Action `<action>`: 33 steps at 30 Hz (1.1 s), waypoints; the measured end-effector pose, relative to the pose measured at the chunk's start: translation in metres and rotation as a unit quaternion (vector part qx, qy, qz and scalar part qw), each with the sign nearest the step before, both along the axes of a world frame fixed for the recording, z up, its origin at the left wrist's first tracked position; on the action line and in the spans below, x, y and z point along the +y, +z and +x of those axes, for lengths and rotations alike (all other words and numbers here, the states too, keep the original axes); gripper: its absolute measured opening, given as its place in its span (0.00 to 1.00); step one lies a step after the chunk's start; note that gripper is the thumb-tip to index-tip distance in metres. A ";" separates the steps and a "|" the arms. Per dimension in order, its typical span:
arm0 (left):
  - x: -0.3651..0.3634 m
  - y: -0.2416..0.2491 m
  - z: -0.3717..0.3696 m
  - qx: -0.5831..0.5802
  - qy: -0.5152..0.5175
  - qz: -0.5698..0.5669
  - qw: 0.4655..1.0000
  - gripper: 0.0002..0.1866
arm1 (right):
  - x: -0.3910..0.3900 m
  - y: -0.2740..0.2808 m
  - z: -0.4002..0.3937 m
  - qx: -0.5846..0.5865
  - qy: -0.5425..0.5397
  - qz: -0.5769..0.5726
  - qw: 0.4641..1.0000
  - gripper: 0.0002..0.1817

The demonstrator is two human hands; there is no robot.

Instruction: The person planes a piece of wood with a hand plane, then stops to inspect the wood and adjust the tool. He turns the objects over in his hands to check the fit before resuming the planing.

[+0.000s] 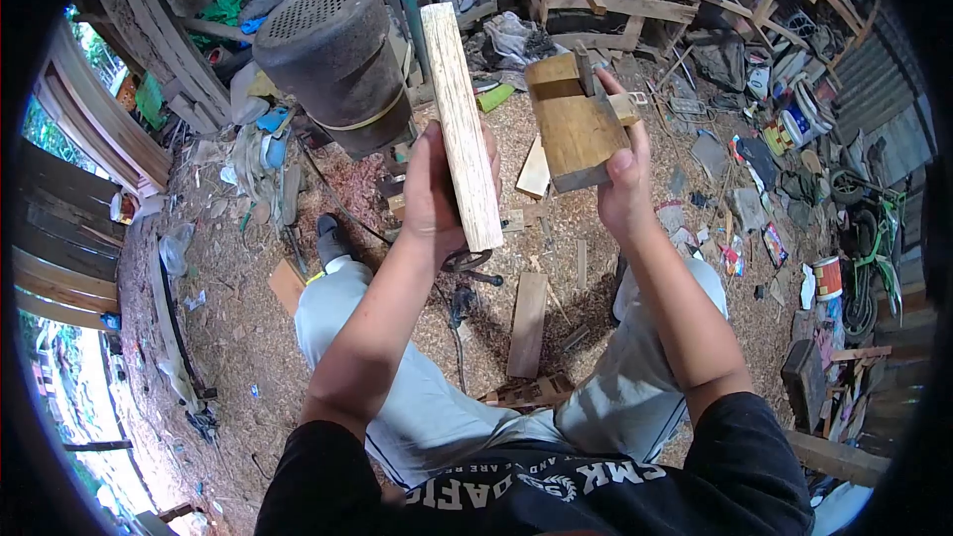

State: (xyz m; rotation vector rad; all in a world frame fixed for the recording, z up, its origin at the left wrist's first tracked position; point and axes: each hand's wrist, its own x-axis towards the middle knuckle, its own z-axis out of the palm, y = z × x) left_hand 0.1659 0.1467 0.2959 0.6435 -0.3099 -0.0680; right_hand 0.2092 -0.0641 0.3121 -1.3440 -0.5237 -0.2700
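My left hand (pixel 429 189) is wrapped around a pale, rough-faced wood block (pixel 463 124), held up nearly upright with its top leaning slightly left. In my right hand (pixel 625 174) is a wooden hand plane (pixel 578 129), gripped by its right side with the thumb near the lower corner. A dark blade and wedge stick out of the plane's upper part. The two pieces are apart, with a gap between them. Below, a flat wood board (pixel 528 326) lies on the floor between my legs, and a lighter wood offcut (pixel 534 169) lies just left of the plane.
Wood shavings (pixel 248 337) cover the floor. A dark perforated metal drum (pixel 333 60) stands at the upper left. A black cable (pixel 338 194) runs near my left foot. A wooden bench (pixel 615 5) is at the back, with clutter, buckets and a small green bike (pixel 874 258) at right.
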 end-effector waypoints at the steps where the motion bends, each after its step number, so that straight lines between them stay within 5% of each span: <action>1: -0.002 0.000 -0.003 0.038 0.045 0.012 0.998 0.32 | 0.001 0.004 -0.003 0.021 0.024 0.017 0.999 0.64; 7: -0.006 0.010 -0.001 0.165 0.115 0.164 0.966 0.29 | -0.001 0.002 -0.001 0.092 0.068 0.056 0.992 0.56; 18: -0.016 0.017 -0.004 0.217 0.048 0.115 0.968 0.33 | 0.000 -0.006 0.003 0.056 0.088 -0.004 0.995 0.59; 20: -0.015 0.013 -0.002 0.213 0.049 0.117 0.969 0.34 | -0.002 -0.004 0.004 0.073 0.100 -0.023 0.992 0.67; 27: -0.018 0.006 0.001 0.186 0.076 0.129 0.971 0.36 | -0.003 0.012 -0.005 0.038 0.066 -0.101 0.992 0.68; 33: -0.021 -0.001 -0.003 0.258 -0.006 0.149 0.955 0.36 | -0.010 0.010 0.000 0.004 0.082 -0.147 0.986 0.67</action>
